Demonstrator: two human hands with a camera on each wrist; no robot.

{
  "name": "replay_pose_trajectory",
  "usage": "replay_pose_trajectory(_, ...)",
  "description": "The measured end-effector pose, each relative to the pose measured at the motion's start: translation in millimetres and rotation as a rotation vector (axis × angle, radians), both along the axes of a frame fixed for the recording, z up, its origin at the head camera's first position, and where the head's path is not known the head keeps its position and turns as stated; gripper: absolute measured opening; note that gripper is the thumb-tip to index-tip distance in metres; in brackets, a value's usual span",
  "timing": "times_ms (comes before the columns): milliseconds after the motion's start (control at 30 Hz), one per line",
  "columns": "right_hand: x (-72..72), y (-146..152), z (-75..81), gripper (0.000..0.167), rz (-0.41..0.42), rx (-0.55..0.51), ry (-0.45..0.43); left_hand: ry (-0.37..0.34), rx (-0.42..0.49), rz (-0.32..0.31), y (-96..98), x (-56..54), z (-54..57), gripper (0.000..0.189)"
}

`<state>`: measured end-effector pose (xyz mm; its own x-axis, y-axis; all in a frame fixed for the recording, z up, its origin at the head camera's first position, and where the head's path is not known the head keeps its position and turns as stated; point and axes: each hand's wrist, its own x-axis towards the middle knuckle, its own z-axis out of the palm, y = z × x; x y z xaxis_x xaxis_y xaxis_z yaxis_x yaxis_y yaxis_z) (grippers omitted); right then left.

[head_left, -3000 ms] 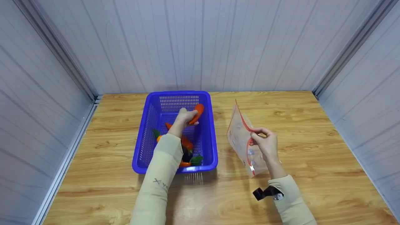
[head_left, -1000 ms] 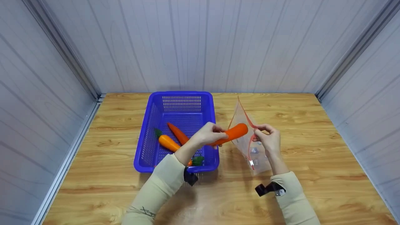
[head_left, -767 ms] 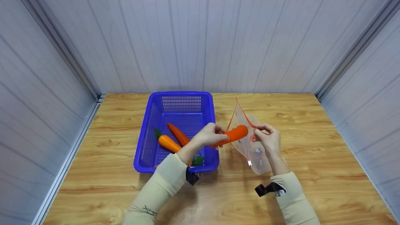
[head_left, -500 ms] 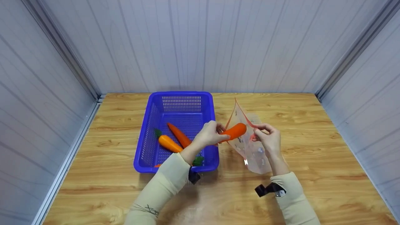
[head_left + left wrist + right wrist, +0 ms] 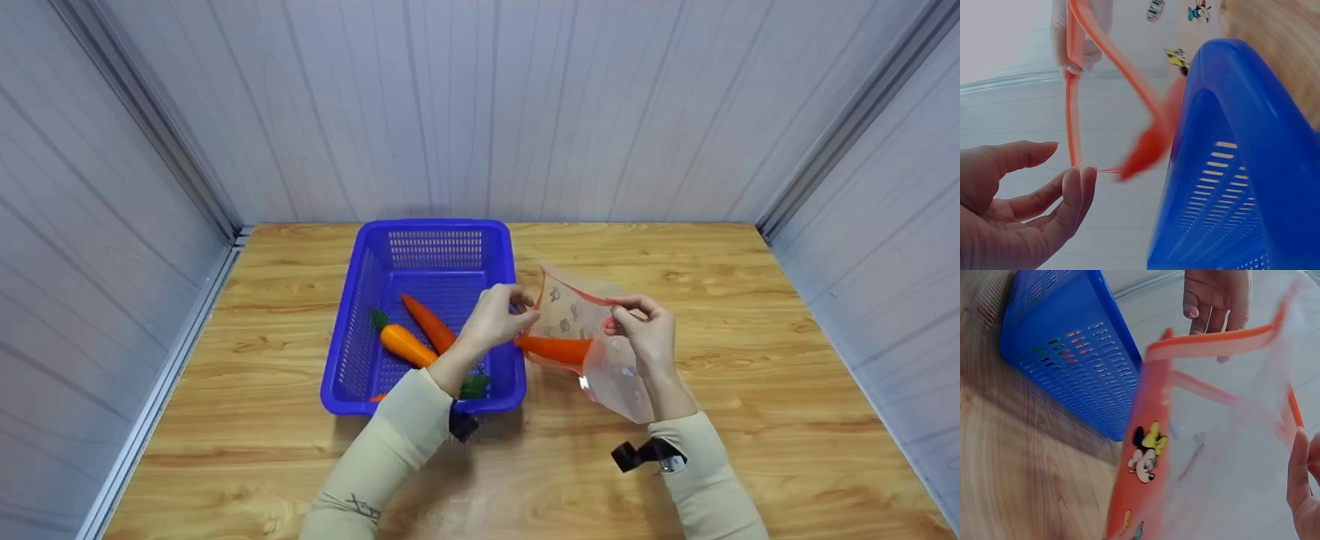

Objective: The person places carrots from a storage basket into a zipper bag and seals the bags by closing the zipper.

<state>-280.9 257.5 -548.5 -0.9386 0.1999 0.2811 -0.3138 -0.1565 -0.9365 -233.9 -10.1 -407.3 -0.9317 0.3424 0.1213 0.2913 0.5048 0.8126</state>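
An orange carrot [image 5: 555,349] lies inside a clear zip bag [image 5: 619,386] with a red zip edge and cartoon prints; its thin end is at the bag's mouth. In the left wrist view the carrot [image 5: 1148,151] is blurred. My left hand [image 5: 495,319] is at the mouth, thumb apart from the fingers, fingertips right at the red edge [image 5: 1072,126], the carrot free of them. On the bag's other side, my right hand [image 5: 646,330] pinches the zip edge between thumb and fingers, keeping the mouth spread. A white slider [image 5: 584,383] sits low on the edge.
A blue plastic basket [image 5: 343,330] stands left of the bag, its right rim close to the mouth. Inside lie a red-orange carrot [image 5: 429,321], a yellow-orange carrot [image 5: 405,345] with a green top, and other pieces partly behind my left arm. Panel walls [image 5: 480,112] enclose the wooden table [image 5: 247,337].
My left hand lifted the carrot from the basket, brought it right to the bag and let go of it. The carrot is now in the bag, whose mouth has spread wider and lower.
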Motion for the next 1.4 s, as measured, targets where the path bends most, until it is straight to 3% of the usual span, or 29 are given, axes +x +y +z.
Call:
replay_pose_trajectory(100,-19.8,12.6,-31.2,0.022,-0.02,-0.014,0.0,-0.003,0.006,0.023,-3.7,-1.2,0.2,0.015)
replay_pose_trajectory(167,-25.6,16.5,-39.9,0.025,-0.019,-0.037,-0.009,-0.003,0.003,0.042,-6.1,-2.3,-0.2,0.015)
replay_pose_trajectory(200,-26.3,16.6,-40.6,0.025,-0.025,-0.047,-0.016,-0.026,-0.013,0.058,-7.0,4.7,12.0,0.014)
replay_pose_trajectory(333,-25.5,14.8,-37.2,0.026,-0.028,-0.057,-0.031,-0.049,-0.01,0.088,-13.2,1.5,12.9,0.015)
replay_pose_trajectory(433,-21.3,12.2,-28.9,0.019,0.023,-0.087,-0.036,-0.081,0.004,0.113,-19.3,-1.5,13.8,0.017)
replay_pose_trajectory(533,-1.3,-1.0,6.0,0.014,0.049,-0.108,-0.055,-0.117,0.022,0.146,-25.8,-5.4,13.6,0.016)
replay_pose_trajectory(633,25.4,-21.9,51.2,0.01,0.027,-0.096,-0.055,-0.158,0.041,0.184,-32.5,-10.6,12.4,0.015)
replay_pose_trajectory(733,42.1,-34.7,79.5,0.008,0.007,-0.083,-0.04,-0.211,0.055,0.223,-40.2,-17.1,9.8,0.016)
replay_pose_trajectory(767,39.3,-32.5,75.3,0.006,0.045,-0.129,-0.013,-0.225,0.057,0.236,-42.9,-19.6,8.7,0.017)
replay_pose_trajectory(867,46.9,-38.0,86.5,0.007,0.04,-0.129,-0.021,-0.275,0.071,0.273,-51.6,-27.6,4.0,0.019)
replay_pose_trajectory(900,54.2,-44.0,97.8,0.007,-0.003,-0.087,-0.049,-0.287,0.071,0.284,-54.4,-30.1,2.5,0.019)
replay_pose_trajectory(967,55.8,-45.4,100.0,0.01,-0.022,-0.078,-0.077,-0.316,0.074,0.307,-59.7,-34.8,-1.0,0.02)
replay_pose_trajectory(1000,63.6,-51.3,112.1,0.011,-0.065,-0.044,-0.119,-0.329,0.073,0.317,-62.2,-36.9,-2.7,0.02)
replay_pose_trajectory(1133,64.3,-52.4,115.4,0.011,-0.082,-0.079,-0.182,-0.367,0.036,0.366,-70.5,-44.3,-9.2,0.021)
replay_pose_trajectory(1400,63.4,-52.1,116.6,0.013,-0.082,-0.09,-0.199,-0.449,-0.032,0.496,-79.9,-55.5,-18.6,0.022)
